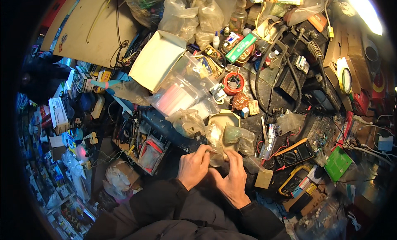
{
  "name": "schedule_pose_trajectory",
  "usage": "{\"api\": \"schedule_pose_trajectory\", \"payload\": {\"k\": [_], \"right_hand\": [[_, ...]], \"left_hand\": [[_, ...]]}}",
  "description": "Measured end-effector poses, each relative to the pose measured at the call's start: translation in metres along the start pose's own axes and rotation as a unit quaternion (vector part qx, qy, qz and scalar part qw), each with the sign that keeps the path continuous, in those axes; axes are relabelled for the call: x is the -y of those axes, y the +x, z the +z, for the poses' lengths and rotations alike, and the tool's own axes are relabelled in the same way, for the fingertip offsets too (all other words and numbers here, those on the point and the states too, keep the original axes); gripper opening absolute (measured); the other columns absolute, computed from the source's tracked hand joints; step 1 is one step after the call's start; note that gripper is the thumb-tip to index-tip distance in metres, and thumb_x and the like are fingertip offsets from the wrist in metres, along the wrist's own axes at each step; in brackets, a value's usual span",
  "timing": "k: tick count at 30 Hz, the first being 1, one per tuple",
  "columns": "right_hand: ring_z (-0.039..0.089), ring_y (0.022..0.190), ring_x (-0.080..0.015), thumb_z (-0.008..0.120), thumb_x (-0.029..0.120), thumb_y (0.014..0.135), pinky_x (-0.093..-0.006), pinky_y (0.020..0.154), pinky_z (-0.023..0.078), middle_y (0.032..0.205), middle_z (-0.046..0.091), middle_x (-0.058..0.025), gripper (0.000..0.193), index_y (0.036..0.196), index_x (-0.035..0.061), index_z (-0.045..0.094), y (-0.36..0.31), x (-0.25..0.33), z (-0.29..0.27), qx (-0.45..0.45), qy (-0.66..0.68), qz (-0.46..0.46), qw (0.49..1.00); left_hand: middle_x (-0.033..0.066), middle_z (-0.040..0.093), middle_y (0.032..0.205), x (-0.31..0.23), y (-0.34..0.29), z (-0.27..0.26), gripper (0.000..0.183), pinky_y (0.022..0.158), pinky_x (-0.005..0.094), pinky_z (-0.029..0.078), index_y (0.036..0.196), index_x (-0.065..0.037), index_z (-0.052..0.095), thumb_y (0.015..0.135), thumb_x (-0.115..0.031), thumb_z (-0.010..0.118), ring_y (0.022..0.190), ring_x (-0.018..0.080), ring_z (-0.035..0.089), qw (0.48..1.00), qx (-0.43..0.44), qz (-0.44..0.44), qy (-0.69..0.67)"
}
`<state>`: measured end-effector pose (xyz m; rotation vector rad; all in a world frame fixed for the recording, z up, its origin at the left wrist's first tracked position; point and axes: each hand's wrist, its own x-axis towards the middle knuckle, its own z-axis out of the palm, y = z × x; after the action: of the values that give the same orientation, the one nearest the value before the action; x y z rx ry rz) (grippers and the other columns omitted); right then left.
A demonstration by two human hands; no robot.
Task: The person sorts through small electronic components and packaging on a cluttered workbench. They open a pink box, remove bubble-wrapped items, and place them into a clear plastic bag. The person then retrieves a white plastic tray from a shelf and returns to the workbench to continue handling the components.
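Note:
My left hand is closed, its fingertips pinching the near edge of a small clear plastic bag. Beside it, my right hand curls its fingers over the bag's right side, with the thumb pointing toward the left hand. What lies between the fingertips is partly hidden. Just beyond both hands stands an open cream box with clear bags inside. One greenish clear bag lies to the right in it, and another crumpled bag rests against its left side.
To the right lie a multimeter, a yellow-edged meter and a green circuit board. A small cardboard box sits by my right wrist. Farther off are a red ring-shaped container, an open pale box and thick black cables.

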<state>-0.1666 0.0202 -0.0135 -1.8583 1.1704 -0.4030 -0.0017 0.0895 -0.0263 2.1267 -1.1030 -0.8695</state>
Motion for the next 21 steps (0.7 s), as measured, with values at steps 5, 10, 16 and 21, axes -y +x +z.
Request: {"api": "schedule_pose_trajectory", "payload": {"k": [5,10,16,21], "right_hand": [[0.068,0.13,-0.0411,0.093,0.016,0.088,-0.0457,0.106,0.056,0.145,0.069,-0.019,0.072,0.154,0.0027,0.067,0.007,-0.005,0.018,0.017,-0.095,-0.056,0.994],[0.073,0.097,-0.0407,0.082,-0.001,0.091,-0.0478,0.085,0.058,0.103,0.074,-0.016,0.026,0.116,0.0032,0.078,0.013,-0.019,0.031,-0.034,-0.064,-0.066,0.995],[0.076,0.091,-0.039,0.078,-0.011,0.091,-0.0435,0.081,0.059,0.099,0.077,-0.0161,0.026,0.114,0.0017,0.08,0.019,-0.028,0.009,-0.042,-0.052,-0.06,0.996],[0.077,0.101,-0.0393,0.081,-0.007,0.09,-0.044,0.087,0.061,0.11,0.078,-0.0163,0.034,0.123,0.0028,0.079,0.023,-0.027,0.006,-0.018,-0.071,-0.07,0.995]], "left_hand": [[0.0142,0.079,0.081,-0.004,-0.004,0.003,0.015,0.065,0.0434,0.06,0.122,-0.005,0.069,0.108,-0.009,0.073,0.073,0.0355,0.08,0.993,0.027,-0.039,-0.109],[0.0111,0.083,0.09,-0.004,0.0,-0.026,0.014,0.071,0.0338,0.062,0.122,-0.004,0.072,0.109,-0.005,0.076,0.078,0.0241,0.083,0.968,-0.014,-0.105,-0.226],[0.0184,0.068,0.154,0.04,0.083,-0.1,0.076,0.109,0.0442,0.057,0.156,-0.002,0.067,0.082,0.008,0.084,0.136,0.0391,0.066,0.973,-0.072,0.178,0.124],[0.0116,0.069,0.107,0.06,0.127,-0.094,0.052,0.097,0.0488,0.055,0.127,-0.003,0.075,0.078,0.009,0.081,0.114,0.038,0.065,0.961,0.095,0.205,0.157]]}}
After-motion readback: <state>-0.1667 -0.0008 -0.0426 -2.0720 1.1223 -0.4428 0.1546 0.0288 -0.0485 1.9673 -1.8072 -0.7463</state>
